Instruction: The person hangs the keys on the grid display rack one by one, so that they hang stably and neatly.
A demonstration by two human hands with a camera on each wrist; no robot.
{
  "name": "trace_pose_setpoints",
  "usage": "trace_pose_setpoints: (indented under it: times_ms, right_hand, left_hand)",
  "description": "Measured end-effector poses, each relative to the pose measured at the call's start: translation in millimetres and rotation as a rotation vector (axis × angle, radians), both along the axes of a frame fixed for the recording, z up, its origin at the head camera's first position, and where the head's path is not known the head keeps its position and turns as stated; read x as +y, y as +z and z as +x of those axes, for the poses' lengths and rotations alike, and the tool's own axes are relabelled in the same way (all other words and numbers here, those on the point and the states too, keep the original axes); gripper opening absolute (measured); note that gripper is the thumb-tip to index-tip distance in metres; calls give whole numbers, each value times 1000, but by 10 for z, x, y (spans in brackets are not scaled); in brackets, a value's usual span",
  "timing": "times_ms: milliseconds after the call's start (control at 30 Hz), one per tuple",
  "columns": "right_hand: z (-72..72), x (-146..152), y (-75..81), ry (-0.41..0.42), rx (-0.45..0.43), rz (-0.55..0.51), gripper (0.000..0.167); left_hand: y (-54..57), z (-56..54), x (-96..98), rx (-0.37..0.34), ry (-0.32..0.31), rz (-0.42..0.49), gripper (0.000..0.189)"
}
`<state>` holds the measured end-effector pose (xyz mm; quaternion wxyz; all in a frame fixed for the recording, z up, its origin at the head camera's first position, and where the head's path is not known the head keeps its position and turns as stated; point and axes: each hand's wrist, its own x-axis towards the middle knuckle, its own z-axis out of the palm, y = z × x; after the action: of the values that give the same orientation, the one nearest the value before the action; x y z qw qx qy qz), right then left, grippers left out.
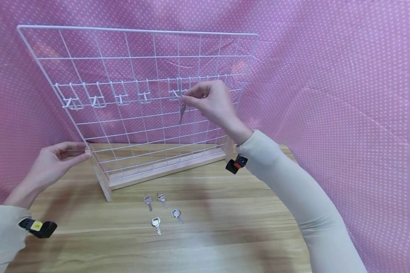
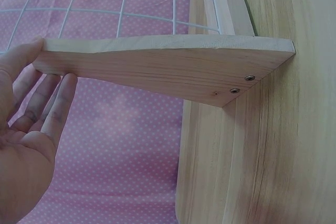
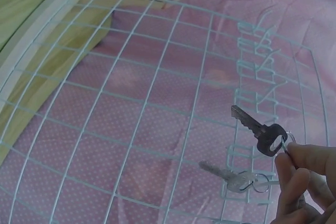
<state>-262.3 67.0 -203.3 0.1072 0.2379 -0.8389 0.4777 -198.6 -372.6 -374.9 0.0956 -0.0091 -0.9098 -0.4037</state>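
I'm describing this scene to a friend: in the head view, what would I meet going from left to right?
Left sleeve, left hand, wooden side support, four loose silver keys, held key, right hand, right sleeve.

Wooden table (image 1: 232,212): four keys (image 1: 156,220), rack (image 1: 169,168)

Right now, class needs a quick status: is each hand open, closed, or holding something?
Left hand: closed on the rack's wooden side panel, gripping its edge.
Right hand: closed, holding a dark key.
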Motion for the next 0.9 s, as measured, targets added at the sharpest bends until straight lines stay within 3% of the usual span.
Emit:
trace_pose_setpoints:
  times_ms: [233, 700, 900]
  right_hand:
    - [16, -56, -7, -33, -37, 15, 10]
    - [10, -109, -72, -81, -10, 54, 12]
    - [-12, -100, -153, -62, 0, 2, 12]
  left_hand:
    - [5, 6, 2, 5, -1, -1, 56]
    - [-8, -25, -18, 5, -8, 15, 56]
    - [-3, -25, -27, 6, -18, 24, 54]
